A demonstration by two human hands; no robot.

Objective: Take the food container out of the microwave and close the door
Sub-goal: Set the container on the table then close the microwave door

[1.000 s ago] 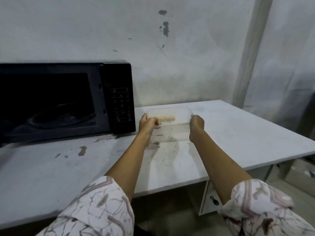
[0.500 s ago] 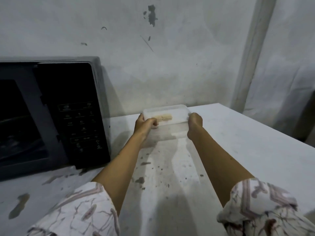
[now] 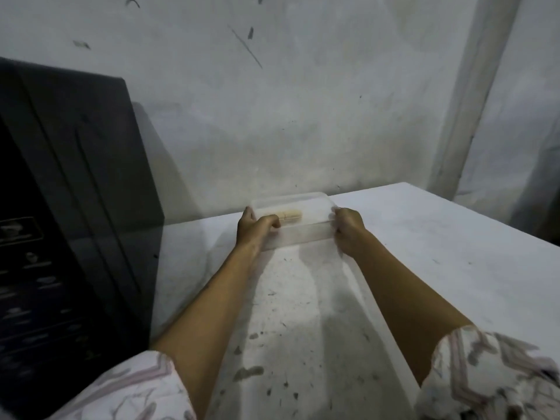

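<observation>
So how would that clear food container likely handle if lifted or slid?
The food container looks like thin clear plastic, so probably light and slightly flexible. Only one small food piece shows inside. Low and flat, held by left hand and right hand, it seems unlikely to tip.

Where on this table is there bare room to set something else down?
Bare table lies right of the right hand to the far edge, and near, between the forearms. It is tight left of the left hand, between the food container and the microwave.

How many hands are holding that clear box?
2. The left hand grips the left end of the food container, and the right hand grips its right end, on the white table.
</observation>
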